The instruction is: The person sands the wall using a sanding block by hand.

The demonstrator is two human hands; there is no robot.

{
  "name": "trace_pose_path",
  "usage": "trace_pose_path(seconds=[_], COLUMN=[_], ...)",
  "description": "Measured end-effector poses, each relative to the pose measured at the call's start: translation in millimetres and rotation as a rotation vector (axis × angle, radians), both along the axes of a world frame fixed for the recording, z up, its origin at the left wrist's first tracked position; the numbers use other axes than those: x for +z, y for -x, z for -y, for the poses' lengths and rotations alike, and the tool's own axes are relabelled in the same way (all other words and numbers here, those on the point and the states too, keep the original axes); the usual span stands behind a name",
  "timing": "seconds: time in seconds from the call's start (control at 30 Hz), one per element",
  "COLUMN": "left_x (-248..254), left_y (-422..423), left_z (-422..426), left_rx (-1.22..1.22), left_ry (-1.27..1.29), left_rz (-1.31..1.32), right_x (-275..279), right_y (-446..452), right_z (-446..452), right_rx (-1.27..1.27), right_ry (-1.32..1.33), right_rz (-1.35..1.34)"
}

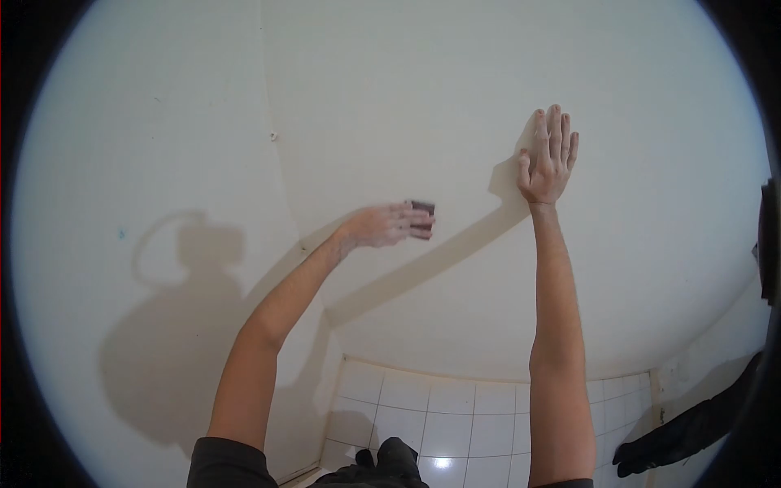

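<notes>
My left hand (382,226) lies against the pale wall (423,122), its fingers pressed over a small dark brown rectangular piece that looks like sandpaper (421,206). The fingers cover much of it, and the hand is slightly blurred. Higher up and to the right, my right hand (550,167) rests on the same wall, palm in, with its fingers stretched out and nothing in it.
A second wall (73,244) meets this one in a corner on the left, with shadows cast on it. Small knobs (273,137) dot the corner line. Below is a white tiled floor (443,427). A long black object (691,427) is at lower right.
</notes>
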State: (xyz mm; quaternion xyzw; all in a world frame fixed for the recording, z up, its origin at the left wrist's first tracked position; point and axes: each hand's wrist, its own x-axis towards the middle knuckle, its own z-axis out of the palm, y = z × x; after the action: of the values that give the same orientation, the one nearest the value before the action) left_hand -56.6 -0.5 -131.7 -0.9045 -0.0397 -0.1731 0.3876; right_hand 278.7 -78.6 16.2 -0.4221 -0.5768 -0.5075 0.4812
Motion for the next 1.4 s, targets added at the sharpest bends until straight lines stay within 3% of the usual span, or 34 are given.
trace_pose_path(seconds=[0.27,0.37,0.57,0.67,1.4], left_x=[142,127,37,8,49], left_y=[-16,-23,-17,-13,-1], left_z=[18,15,4,-1,0], left_rx=[0.088,0.105,-0.007,-0.040,-0.150], left_ry=[-0.016,-0.045,0.070,0.119,0.028], left_rz=[0.593,0.569,0.109,0.011,-0.113], right_x=[1,1,2,1,1], right_y=[2,2,4,3,3], right_z=[-1,-1,0,-1,1], right_rx=[-0.009,-0.029,-0.029,-0.029,-0.051], right_ry=[-0.008,-0.010,-0.015,-0.019,0.000], right_rz=[-0.010,-0.006,-0.007,-0.003,0.004])
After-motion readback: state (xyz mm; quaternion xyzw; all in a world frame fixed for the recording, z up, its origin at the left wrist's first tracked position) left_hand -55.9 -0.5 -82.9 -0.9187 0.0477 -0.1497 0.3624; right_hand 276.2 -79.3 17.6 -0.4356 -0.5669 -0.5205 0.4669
